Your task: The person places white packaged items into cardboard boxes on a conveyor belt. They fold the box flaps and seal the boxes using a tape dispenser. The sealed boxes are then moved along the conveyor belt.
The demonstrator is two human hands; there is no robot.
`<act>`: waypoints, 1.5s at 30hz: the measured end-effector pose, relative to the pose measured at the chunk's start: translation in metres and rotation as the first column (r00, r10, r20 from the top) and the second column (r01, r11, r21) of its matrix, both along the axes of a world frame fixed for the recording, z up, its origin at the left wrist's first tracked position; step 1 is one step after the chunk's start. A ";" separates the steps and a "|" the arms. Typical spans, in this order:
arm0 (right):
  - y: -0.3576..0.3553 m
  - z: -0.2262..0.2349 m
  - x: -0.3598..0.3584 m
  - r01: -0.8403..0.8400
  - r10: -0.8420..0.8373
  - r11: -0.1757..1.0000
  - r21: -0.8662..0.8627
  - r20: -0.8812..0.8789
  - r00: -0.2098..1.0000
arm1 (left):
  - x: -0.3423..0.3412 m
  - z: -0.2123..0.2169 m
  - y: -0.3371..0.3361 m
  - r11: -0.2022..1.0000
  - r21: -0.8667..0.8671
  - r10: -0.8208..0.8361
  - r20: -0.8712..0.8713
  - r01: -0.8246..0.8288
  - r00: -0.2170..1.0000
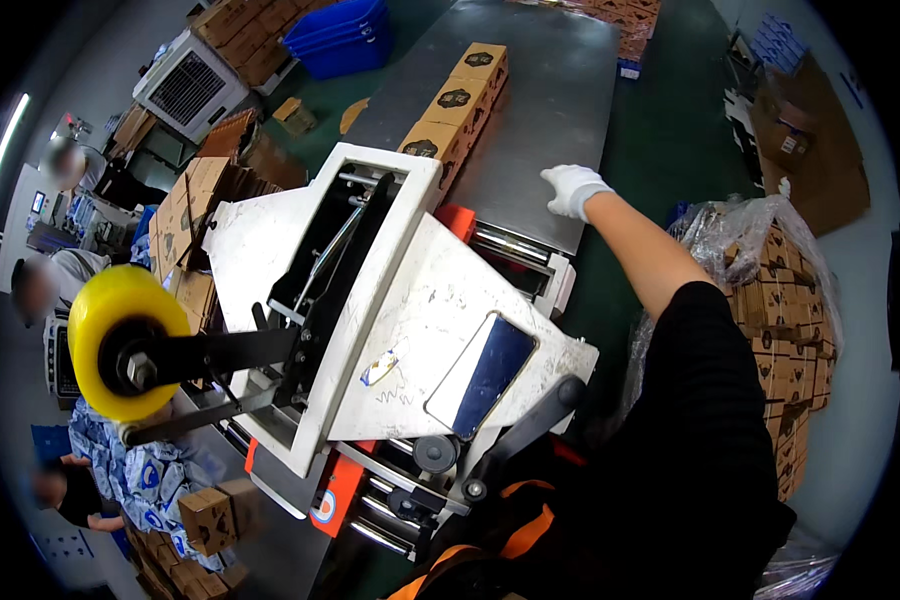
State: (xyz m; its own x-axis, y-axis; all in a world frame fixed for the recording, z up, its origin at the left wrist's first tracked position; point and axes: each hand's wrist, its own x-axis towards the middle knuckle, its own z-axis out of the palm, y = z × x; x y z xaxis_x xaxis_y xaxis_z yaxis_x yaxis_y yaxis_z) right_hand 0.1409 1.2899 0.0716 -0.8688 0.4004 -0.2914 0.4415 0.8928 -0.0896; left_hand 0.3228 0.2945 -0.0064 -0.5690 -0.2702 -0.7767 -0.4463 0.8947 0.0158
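My right hand [575, 191], in a white glove, reaches out over the right edge of a metal table [545, 75]. Its fingers point left, a little apart, and nothing shows in them. To its left on the table stands a row of small brown cartons [453, 98], end to end. The row leads up to a white carton-sealing machine [425, 300] with a yellow roller [120, 345] on a black arm. A dark-screened phone [495, 370] lies on the machine's white top, nearest my body. My left hand is out of the picture.
Cartons under plastic wrap [775, 300] stand to the right. Blue bins [340, 40] and a white air cooler [192, 85] are at the far left. Blue-white packets [145, 475] and a loose carton [208, 520] lie lower left, where other people work. A black crank handle [520, 435] juts from the machine.
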 end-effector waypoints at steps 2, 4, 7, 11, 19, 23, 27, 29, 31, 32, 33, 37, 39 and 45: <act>-0.004 -0.006 -0.029 -0.112 0.113 0.993 0.040 -0.026 0.993 | 0.010 -0.002 0.042 0.997 0.045 0.056 -0.019 -0.056 0.998; -0.003 -0.008 -0.062 -0.215 0.225 0.969 0.120 -0.073 0.972 | 0.005 -0.008 0.077 0.993 0.081 0.090 -0.032 -0.087 0.995; -0.002 -0.017 -0.124 -0.332 0.383 0.912 0.239 -0.210 0.900 | -0.008 -0.005 0.115 0.988 0.101 0.118 -0.037 -0.113 0.992; -0.039 -0.027 -0.218 -0.499 0.682 0.695 0.517 -0.257 0.684 | -0.014 0.012 0.145 0.984 0.086 0.157 -0.042 -0.153 0.987; -0.048 -0.021 -0.260 -0.704 0.714 0.700 0.121 -0.120 0.690 | -0.012 0.013 0.167 0.971 0.078 0.228 -0.018 -0.226 0.974; -0.016 -0.017 -0.219 -0.599 0.615 0.781 0.176 -0.049 0.787 | -0.013 0.001 0.168 0.968 0.106 0.231 -0.006 -0.229 0.973; 0.007 -0.019 -0.162 -0.163 0.162 0.966 0.202 0.021 0.987 | -0.015 -0.016 0.171 0.966 0.142 0.216 0.005 -0.214 0.976; 0.020 -0.016 -0.137 0.040 -0.028 0.984 0.176 -0.071 0.997 | -0.014 -0.022 0.172 0.965 0.163 0.209 0.002 -0.207 0.978; 0.039 -0.022 -0.112 0.152 -0.139 0.986 0.074 -0.152 0.979 | -0.013 -0.025 0.171 0.963 0.178 0.206 0.002 -0.203 0.979; 0.052 -0.032 -0.096 0.113 -0.086 0.986 0.119 -0.216 0.973 | -0.014 -0.028 0.172 0.961 0.191 0.202 -0.002 -0.198 0.979; 0.062 -0.046 -0.078 0.075 -0.029 0.984 0.162 -0.274 0.961 | -0.013 -0.030 0.171 0.960 0.199 0.202 -0.003 -0.198 0.979; 0.046 -0.017 0.003 0.314 -0.295 0.937 0.151 -0.138 0.946 | 0.011 -0.036 0.161 0.950 0.222 0.220 0.022 -0.220 0.975; 0.045 -0.033 0.015 0.349 -0.334 0.926 0.147 -0.118 0.935 | 0.022 -0.041 0.153 0.945 0.240 0.222 0.028 -0.222 0.975; 0.038 -0.030 -0.022 0.379 -0.371 0.922 0.074 -0.098 0.923 | 0.080 -0.054 0.112 0.901 0.346 0.266 0.038 -0.263 0.963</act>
State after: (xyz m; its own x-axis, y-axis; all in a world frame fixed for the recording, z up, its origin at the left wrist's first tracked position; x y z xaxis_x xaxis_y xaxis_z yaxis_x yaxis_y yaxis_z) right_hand 0.1194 1.3278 0.0419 -0.6687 0.7227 -0.1746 0.7403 0.6689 -0.0665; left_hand 0.4026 0.4063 -0.0603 -0.5221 -0.1278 -0.8433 -0.6639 0.6816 0.3077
